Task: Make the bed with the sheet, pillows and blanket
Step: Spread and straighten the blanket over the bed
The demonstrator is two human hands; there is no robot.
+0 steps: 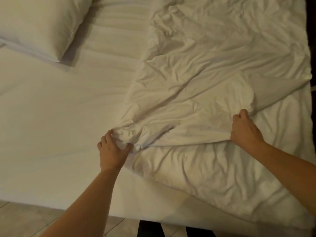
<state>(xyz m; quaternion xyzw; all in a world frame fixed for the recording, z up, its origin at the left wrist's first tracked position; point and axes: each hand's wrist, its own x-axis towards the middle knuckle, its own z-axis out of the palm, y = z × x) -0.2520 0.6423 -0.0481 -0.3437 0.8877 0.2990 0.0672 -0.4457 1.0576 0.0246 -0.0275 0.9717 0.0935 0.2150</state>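
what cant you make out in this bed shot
Head view only:
- Pillow: cut off by the top and left edges.
- Blanket: far side runs past the top edge.
- Left hand and right hand: fingertips buried in blanket folds.
- Sheet under the blanket: hidden.

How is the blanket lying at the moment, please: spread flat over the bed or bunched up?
Bunched up. The blanket is creased and heaped on one side, leaving the sheet bare; both hands grip its folds.

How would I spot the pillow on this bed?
Start at the white bed sheet, smooth across the left half. Follow it to the far left corner: the pillow lies there, plump and smooth, unlike the wrinkled blanket bunched on the right.
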